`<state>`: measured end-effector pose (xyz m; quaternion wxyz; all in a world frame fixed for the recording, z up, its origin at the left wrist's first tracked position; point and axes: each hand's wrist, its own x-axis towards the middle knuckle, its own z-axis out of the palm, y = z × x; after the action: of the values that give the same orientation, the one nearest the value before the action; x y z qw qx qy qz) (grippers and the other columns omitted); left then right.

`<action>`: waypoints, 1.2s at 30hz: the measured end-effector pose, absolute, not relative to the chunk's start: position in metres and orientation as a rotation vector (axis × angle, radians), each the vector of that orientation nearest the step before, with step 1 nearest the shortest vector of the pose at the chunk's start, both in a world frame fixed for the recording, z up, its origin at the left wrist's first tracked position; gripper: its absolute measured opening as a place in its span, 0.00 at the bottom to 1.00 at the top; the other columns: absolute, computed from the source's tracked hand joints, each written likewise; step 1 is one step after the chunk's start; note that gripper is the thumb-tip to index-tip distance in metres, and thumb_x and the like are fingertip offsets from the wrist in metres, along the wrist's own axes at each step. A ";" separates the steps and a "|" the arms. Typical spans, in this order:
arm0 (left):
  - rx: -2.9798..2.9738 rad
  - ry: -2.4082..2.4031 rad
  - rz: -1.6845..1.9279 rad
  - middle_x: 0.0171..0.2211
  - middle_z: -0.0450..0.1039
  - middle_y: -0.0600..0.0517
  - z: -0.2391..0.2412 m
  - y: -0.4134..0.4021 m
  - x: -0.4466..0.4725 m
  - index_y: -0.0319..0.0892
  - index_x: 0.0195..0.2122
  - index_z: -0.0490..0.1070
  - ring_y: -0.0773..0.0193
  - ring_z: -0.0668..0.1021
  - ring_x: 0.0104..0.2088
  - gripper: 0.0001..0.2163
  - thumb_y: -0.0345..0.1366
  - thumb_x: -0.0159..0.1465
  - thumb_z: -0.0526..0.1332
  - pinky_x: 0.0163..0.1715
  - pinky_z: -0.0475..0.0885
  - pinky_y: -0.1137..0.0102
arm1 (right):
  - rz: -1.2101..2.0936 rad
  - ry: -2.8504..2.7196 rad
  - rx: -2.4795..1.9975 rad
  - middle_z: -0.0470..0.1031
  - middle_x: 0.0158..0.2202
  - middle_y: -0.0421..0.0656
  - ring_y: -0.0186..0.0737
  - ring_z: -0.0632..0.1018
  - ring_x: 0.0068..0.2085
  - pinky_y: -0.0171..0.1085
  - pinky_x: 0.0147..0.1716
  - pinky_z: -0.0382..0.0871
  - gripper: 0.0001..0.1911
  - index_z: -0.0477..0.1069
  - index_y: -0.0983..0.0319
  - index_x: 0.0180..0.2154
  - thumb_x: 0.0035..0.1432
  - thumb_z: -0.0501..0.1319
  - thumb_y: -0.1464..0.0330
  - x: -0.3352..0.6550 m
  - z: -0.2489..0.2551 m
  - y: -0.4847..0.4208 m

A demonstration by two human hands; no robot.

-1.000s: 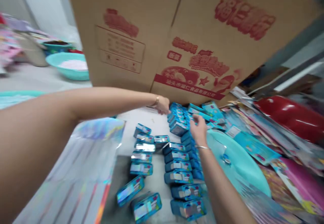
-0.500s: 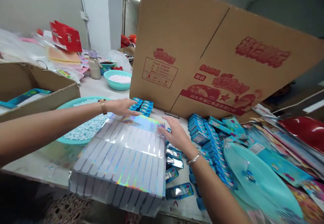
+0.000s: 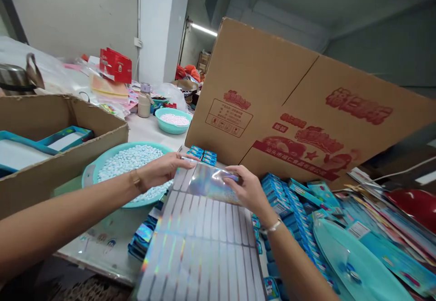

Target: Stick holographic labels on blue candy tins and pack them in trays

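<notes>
A large holographic sheet (image 3: pixel 204 242), patterned with rows of white strips, lies in front of me with its near end out of view. My left hand (image 3: pixel 163 169) grips the far left corner of the sheet, thumb and fingers closed on the edge. On the far right part, my right hand (image 3: pixel 247 185) pinches the raised shiny edge. A stack of folded shiny blue pieces (image 3: pixel 143 237) shows under the sheet's left side. Small blue boxes (image 3: pixel 208 157) sit just past the far edge.
A turquoise basin (image 3: pixel 89 174) of pale blue pieces stands left, beside an open cardboard box (image 3: pixel 112 130). A big printed carton (image 3: pixel 265 78) leans behind. Rows of blue boxes (image 3: pixel 299 219) and a turquoise lid-like dish (image 3: pixel 361 242) lie right; a smaller basin (image 3: pixel 173 128) sits farther back.
Both hands have closed on the sheet's far edge, where they were spread over it before. The sheet has shifted and tilted, its near end now out of frame. The view has turned left and up.
</notes>
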<state>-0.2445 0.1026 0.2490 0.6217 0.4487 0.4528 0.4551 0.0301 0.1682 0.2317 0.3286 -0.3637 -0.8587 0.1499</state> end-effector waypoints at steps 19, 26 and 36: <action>1.386 1.016 1.184 0.25 0.64 0.56 0.272 0.012 -0.103 0.41 0.27 0.68 0.69 0.61 0.24 0.20 0.55 0.63 0.59 0.22 0.58 0.74 | -0.293 -1.991 -0.789 0.76 0.45 0.48 0.45 0.74 0.45 0.45 0.46 0.72 0.16 0.70 0.62 0.55 0.66 0.60 0.72 0.069 0.247 0.025; 1.321 1.186 1.206 0.26 0.60 0.57 0.259 0.001 -0.092 0.43 0.28 0.62 0.67 0.64 0.26 0.22 0.57 0.62 0.60 0.25 0.61 0.72 | -0.404 -1.874 -0.738 0.77 0.45 0.48 0.45 0.75 0.45 0.45 0.46 0.72 0.20 0.70 0.63 0.56 0.62 0.64 0.75 0.078 0.232 0.009; 1.380 1.141 1.199 0.25 0.65 0.56 0.281 -0.014 -0.075 0.43 0.26 0.67 0.66 0.65 0.25 0.20 0.56 0.60 0.61 0.24 0.61 0.71 | -0.495 -1.879 -0.828 0.75 0.53 0.53 0.50 0.74 0.54 0.49 0.53 0.73 0.24 0.66 0.67 0.61 0.63 0.61 0.76 0.089 0.230 -0.011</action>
<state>-0.0749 -0.0136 0.2812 0.4735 0.5642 0.4665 0.4899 0.0886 -0.0111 0.2299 0.4923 -0.3413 -0.7743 -0.2040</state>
